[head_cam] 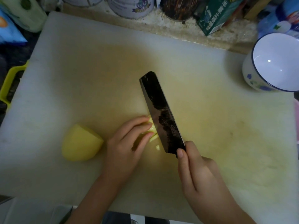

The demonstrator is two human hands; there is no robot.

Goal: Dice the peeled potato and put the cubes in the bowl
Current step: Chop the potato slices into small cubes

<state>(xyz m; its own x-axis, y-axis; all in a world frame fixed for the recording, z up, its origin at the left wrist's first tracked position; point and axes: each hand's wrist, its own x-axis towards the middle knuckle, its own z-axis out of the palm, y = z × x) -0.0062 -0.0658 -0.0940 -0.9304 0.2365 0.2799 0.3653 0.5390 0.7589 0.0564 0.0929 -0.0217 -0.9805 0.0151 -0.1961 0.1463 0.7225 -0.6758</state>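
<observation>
While the right hand (196, 168) grips the cleaver (161, 113) by its handle, the left hand (127, 143) pins potato slices (152, 132) against the blade on the cutting board (210, 110). A potato half (80, 143) lies left; the bowl (273, 62) stands far right.

Back edge of my counter (161, 28): speckled stone, crowded. Back left corner: pale green bottle (27, 15), tilted; blue packet (8, 29) with orange spot just beside it at left edge. Further along left edge: yellow handle (9, 81), rest hidden. Back centre: white tin (131, 6) with purple print, second pale tin (82, 0) to its left, dark jar (178, 7) to its right. Green carton (216, 15) with white lettering leans beside jar. Back right corner: blue-and-white packet (283, 18). Pink sliver (296, 120) at right edge, can't tell what.
</observation>
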